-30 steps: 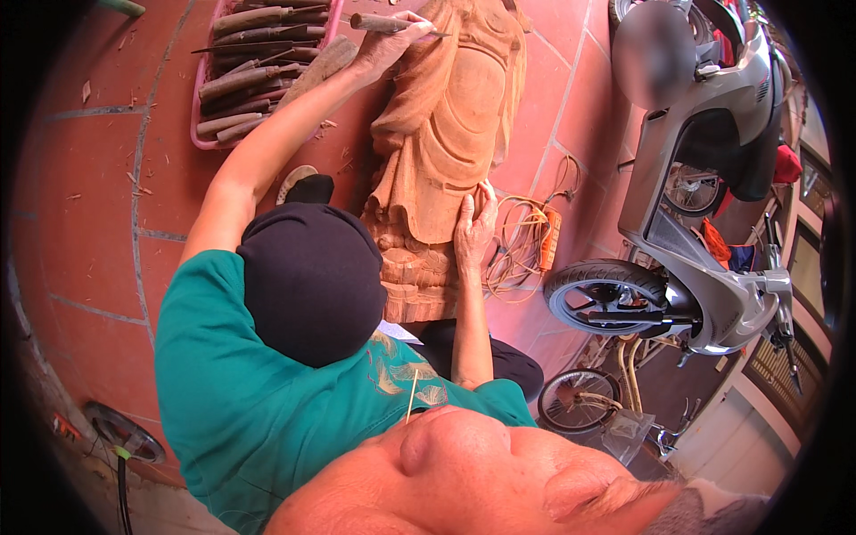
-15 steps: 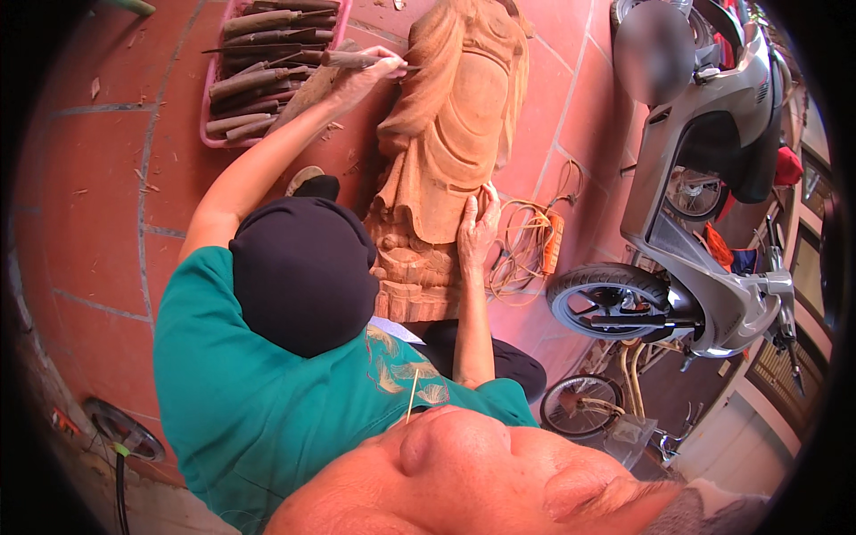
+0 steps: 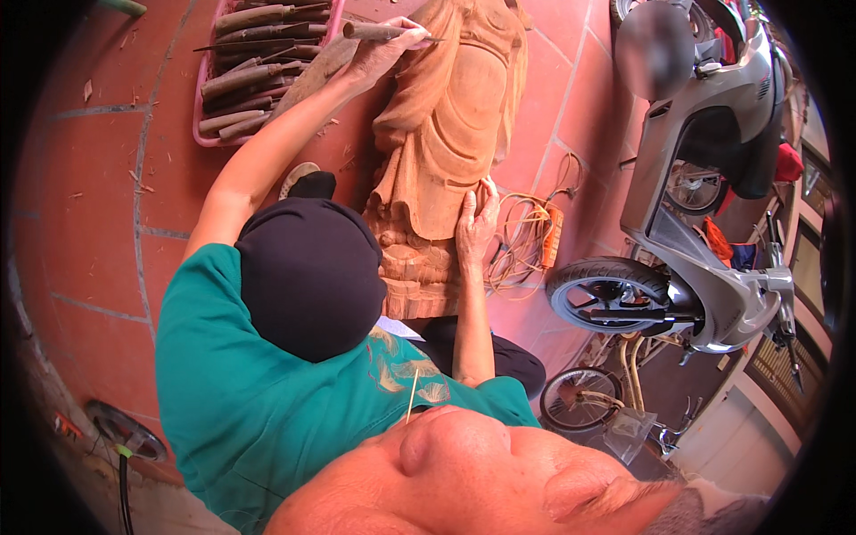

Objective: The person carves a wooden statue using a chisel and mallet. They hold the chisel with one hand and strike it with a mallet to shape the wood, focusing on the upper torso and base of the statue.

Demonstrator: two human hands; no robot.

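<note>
1. In the head view, we see the carved wooden figure [image 3: 464, 116] on the red tiled floor [image 3: 98, 187], directly before the person, its base nearest the body; whether it lies flat or is propped underneath, we cannot tell.
2. The left hand [image 3: 390, 52] grasps the handle of a slim carving tool [image 3: 370, 32], its tip directed at the robe's folds near the upper edge.
3. The right hand [image 3: 475, 225] grips nothing; it lies with its fingers spread along the figure's lower side.
4. We judge the figure heavy and stiff, its dry grain offering good friction. Thin robe edges could chip, so we would lift it by the solid base and thick body, with both arms.
5. The tool looks light and rigid; we would hold its round handle, away from the point.
6. The figure's top is cut off by the upper edge, and its underside is hidden. We cannot tell whether the tip touches the wood, and the left fingers partly cover the tool.
7. The dark cap [image 3: 308, 281] blocks part of the lap, and the handles crowding the pink tray [image 3: 198, 125] overlap too much to separate.
</note>
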